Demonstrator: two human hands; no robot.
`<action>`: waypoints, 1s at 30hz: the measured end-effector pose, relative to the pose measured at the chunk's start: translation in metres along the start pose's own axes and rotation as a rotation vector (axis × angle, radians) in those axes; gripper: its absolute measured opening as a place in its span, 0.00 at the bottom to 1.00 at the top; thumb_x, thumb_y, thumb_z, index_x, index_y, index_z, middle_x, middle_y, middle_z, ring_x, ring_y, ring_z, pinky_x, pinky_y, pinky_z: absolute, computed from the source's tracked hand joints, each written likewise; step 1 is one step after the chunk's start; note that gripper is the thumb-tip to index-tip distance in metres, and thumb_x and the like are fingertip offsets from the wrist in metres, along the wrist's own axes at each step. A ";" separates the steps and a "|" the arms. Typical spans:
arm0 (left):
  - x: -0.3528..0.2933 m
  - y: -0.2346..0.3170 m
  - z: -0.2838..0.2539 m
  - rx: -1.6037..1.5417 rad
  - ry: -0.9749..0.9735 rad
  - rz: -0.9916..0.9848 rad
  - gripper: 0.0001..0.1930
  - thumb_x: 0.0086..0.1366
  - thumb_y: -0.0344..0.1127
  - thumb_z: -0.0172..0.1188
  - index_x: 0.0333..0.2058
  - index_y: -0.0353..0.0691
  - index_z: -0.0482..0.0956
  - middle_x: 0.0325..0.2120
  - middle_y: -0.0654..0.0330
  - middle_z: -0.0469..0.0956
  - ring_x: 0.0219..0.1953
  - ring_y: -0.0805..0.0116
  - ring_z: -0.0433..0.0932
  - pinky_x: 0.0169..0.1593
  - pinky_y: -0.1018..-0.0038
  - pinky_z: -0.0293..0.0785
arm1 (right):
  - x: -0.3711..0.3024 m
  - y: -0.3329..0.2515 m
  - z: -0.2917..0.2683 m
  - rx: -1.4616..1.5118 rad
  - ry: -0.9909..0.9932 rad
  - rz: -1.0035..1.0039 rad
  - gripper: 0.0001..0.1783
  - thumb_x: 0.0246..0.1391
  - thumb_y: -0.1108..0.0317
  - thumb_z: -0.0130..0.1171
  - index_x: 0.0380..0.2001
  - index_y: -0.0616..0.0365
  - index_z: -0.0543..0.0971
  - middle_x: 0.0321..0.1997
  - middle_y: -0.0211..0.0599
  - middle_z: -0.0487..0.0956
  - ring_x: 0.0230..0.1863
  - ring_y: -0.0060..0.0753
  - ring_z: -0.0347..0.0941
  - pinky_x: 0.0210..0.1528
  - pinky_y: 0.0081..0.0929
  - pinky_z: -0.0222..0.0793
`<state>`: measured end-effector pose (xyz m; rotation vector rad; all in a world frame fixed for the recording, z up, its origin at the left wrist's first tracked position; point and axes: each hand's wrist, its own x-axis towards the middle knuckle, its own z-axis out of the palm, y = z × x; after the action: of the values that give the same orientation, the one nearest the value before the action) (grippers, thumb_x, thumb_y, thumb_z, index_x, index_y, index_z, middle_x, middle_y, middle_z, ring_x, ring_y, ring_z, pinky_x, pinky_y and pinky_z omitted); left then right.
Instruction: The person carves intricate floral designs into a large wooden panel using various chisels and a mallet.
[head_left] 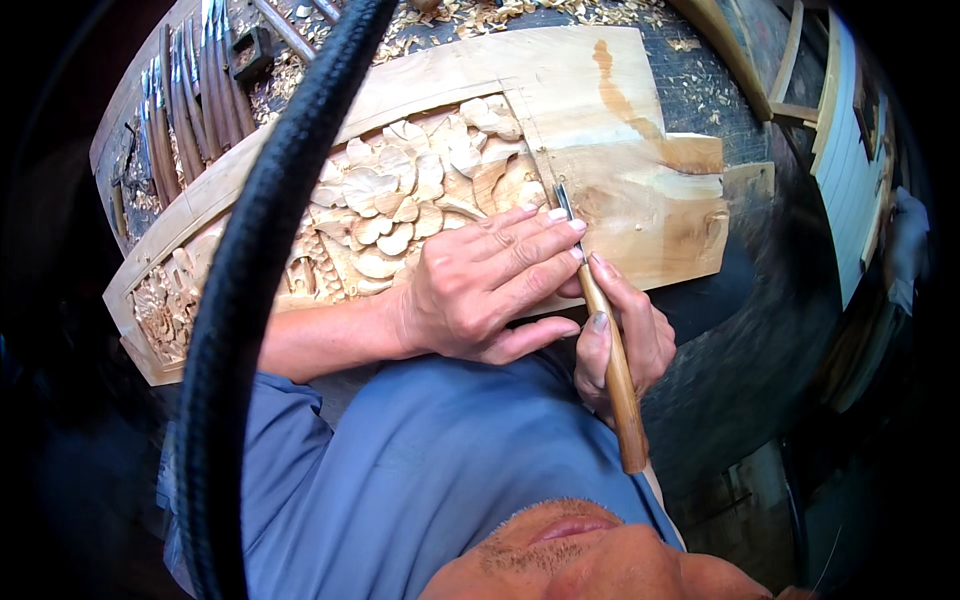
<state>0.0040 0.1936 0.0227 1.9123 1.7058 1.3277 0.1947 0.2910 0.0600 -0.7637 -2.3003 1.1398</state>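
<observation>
A pale wooden panel [690, 245] lies before me, with carved leaves and flowers [385, 190] in a sunken field. My right hand [640, 335] is wrapped round the wooden handle of a carving gouge [622, 400]. Its slim metal blade points away from me, the tip at the bare wood just right of the carved field. My left hand [490, 275] rests flat across the carving, fingers stretched out and close together. Its fingertips touch the gouge near the blade; the thumb sticks out toward the handle.
Several wooden-handled carving tools [185, 120] stand in a row at the far left, beside a small dark block [251, 53]. Wood shavings [480, 20] litter the dark bench behind the panel. Pale boards [850, 150] stand at the far right. A black cord [265, 230] crosses the view, hiding part of the panel.
</observation>
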 end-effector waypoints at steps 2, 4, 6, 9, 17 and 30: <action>0.001 0.002 0.000 0.011 -0.003 -0.006 0.30 0.60 0.48 0.79 0.52 0.29 0.86 0.53 0.41 0.87 0.54 0.45 0.89 0.59 0.55 0.86 | 0.005 -0.001 0.000 0.016 0.018 -0.022 0.20 0.57 0.75 0.56 0.50 0.79 0.81 0.37 0.55 0.87 0.40 0.57 0.90 0.58 0.51 0.85; 0.003 0.002 -0.001 0.016 -0.011 -0.005 0.30 0.60 0.48 0.79 0.53 0.29 0.85 0.54 0.41 0.87 0.55 0.44 0.89 0.59 0.55 0.86 | 0.008 -0.001 0.000 0.014 0.037 -0.049 0.20 0.57 0.75 0.56 0.50 0.79 0.81 0.37 0.55 0.87 0.40 0.58 0.90 0.58 0.51 0.86; 0.003 0.002 0.000 0.025 -0.015 -0.007 0.31 0.60 0.49 0.79 0.53 0.28 0.85 0.54 0.40 0.86 0.55 0.44 0.89 0.59 0.56 0.86 | 0.010 0.003 0.001 0.001 0.044 -0.091 0.20 0.57 0.75 0.55 0.50 0.79 0.81 0.38 0.56 0.87 0.41 0.60 0.90 0.57 0.51 0.86; 0.002 0.002 0.002 0.025 -0.018 -0.001 0.33 0.60 0.49 0.79 0.54 0.27 0.84 0.55 0.38 0.85 0.56 0.42 0.88 0.60 0.55 0.85 | 0.008 0.009 0.004 -0.010 0.061 -0.114 0.20 0.58 0.75 0.55 0.50 0.78 0.81 0.41 0.59 0.87 0.45 0.63 0.89 0.55 0.50 0.86; 0.003 0.002 0.001 0.057 -0.035 -0.013 0.34 0.60 0.49 0.79 0.55 0.25 0.83 0.56 0.36 0.84 0.59 0.39 0.86 0.62 0.54 0.84 | 0.009 0.018 0.012 0.030 0.093 -0.097 0.20 0.60 0.72 0.55 0.50 0.76 0.83 0.45 0.60 0.88 0.51 0.64 0.88 0.57 0.49 0.85; 0.003 0.004 0.005 0.050 -0.048 -0.017 0.38 0.60 0.48 0.78 0.60 0.23 0.80 0.60 0.31 0.81 0.63 0.36 0.82 0.65 0.54 0.82 | 0.008 0.032 0.014 0.084 0.131 -0.133 0.19 0.58 0.75 0.57 0.50 0.75 0.83 0.47 0.58 0.88 0.52 0.61 0.89 0.56 0.47 0.86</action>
<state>0.0104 0.1972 0.0239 1.9357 1.7443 1.2344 0.1888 0.3046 0.0279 -0.6252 -2.1461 1.0864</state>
